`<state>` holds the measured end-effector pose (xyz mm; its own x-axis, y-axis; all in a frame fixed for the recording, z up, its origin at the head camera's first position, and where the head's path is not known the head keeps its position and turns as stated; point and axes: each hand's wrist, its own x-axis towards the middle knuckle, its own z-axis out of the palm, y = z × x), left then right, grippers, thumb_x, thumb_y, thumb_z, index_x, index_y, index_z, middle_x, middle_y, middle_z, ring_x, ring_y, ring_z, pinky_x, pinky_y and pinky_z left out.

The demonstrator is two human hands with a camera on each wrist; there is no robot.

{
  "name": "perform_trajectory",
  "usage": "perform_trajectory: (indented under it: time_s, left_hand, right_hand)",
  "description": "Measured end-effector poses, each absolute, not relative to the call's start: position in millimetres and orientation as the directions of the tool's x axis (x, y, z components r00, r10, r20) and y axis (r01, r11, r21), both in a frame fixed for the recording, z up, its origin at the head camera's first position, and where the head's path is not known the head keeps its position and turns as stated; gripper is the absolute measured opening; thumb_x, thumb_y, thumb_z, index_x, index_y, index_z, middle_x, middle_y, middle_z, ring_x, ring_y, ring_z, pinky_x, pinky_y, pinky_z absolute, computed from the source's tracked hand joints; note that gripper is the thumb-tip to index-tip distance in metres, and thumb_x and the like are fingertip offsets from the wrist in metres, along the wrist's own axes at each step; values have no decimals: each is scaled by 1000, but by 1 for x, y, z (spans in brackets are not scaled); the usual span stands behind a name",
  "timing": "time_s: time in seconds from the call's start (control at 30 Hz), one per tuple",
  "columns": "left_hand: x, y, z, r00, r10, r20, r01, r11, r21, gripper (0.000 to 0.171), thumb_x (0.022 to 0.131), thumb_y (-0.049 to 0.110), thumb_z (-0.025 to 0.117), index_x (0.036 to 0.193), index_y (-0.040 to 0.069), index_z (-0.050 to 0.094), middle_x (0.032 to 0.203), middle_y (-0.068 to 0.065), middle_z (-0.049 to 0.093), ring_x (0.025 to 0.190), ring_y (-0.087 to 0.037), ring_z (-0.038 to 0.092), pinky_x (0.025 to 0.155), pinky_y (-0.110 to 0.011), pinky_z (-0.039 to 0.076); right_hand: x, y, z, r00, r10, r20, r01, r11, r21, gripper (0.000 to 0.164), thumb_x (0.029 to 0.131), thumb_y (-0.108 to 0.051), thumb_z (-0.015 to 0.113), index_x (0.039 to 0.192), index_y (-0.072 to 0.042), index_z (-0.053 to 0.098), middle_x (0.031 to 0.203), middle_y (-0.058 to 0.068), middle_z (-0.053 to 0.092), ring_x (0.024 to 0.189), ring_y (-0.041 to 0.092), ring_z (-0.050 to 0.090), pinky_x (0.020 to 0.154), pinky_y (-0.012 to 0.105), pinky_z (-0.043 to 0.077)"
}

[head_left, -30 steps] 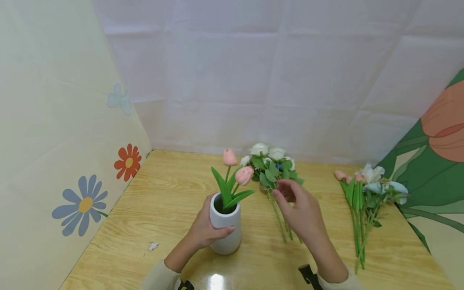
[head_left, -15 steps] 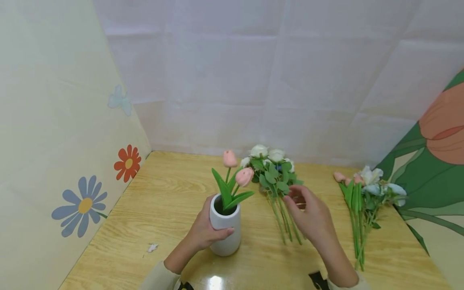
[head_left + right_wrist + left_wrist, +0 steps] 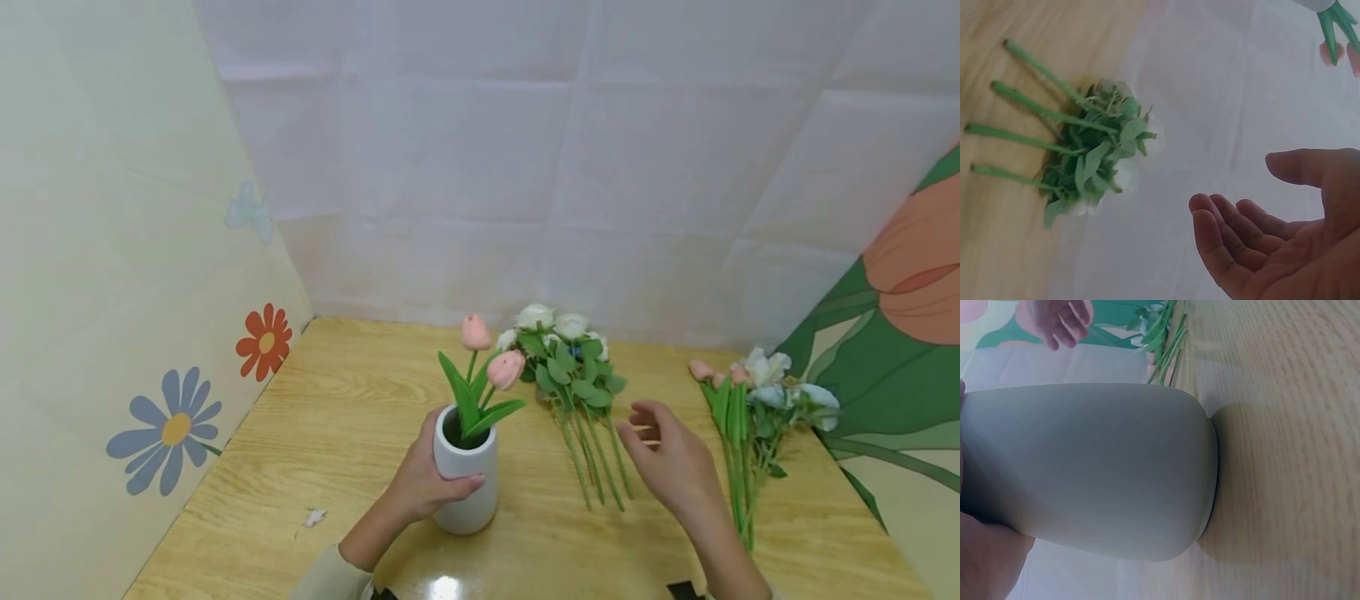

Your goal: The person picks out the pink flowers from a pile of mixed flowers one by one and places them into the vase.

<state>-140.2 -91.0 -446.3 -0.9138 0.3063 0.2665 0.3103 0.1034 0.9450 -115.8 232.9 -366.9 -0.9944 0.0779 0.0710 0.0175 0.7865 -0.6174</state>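
Note:
My left hand [image 3: 431, 482] grips a white vase [image 3: 471, 492] from its left side, thumb across the front. The vase stands upright on the wooden table, and its base shows flat on the wood in the left wrist view. Two pink tulips [image 3: 504, 368] with green leaves rise from its mouth. To the right, my right hand [image 3: 667, 454] hovers with relaxed, parted fingers and nothing between them. Just left of it lies a bunch of white roses [image 3: 572, 327], its green stems [image 3: 1038, 112] pointing toward me.
Another bunch, with pink tulips, a white bloom and pale blue flowers [image 3: 817, 400], lies at the table's right. A small white scrap [image 3: 315, 517] sits on the table [image 3: 300, 433] at the left. Cloth backdrops [image 3: 450, 167] stand behind and on both sides.
My right hand has moved right, away from the vase and past the white rose stems, staying without a thing in it. The left hand and the vase have stayed in place.

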Motion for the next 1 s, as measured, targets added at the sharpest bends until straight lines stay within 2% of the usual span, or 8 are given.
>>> perform_trajectory:
  time_s: [0.4,0.77,1.0]
  left_hand:
    - [-139,-92,-447,-912,316,262,306,100,947,92,74,15,87,149,8,33,127,-12,60,112,-29,60,95,-49,47]
    - [-140,-92,-449,-904,327,276,322,93,942,91,75,15,86,149,8,33,127,-12,60,112,-29,60,95,-49,47]
    - [-140,-91,-447,-903,326,279,323,88,942,91,74,15,86,148,8,33,126,-12,60,112,-29,60,95,-49,48]
  right_hand:
    - [-117,262,-382,-993,112,26,77,814,-575,62,104,-43,52,144,4,44,132,28,60,114,44,62,84,53,54]
    - [-120,288,-389,-986,143,-81,164,832,-530,68,104,-45,50,144,9,40,133,32,56,115,47,60,81,54,52]
    - [-121,301,-394,-984,152,-93,178,847,-501,67,103,-43,52,142,11,40,130,35,56,113,48,61,81,54,52]
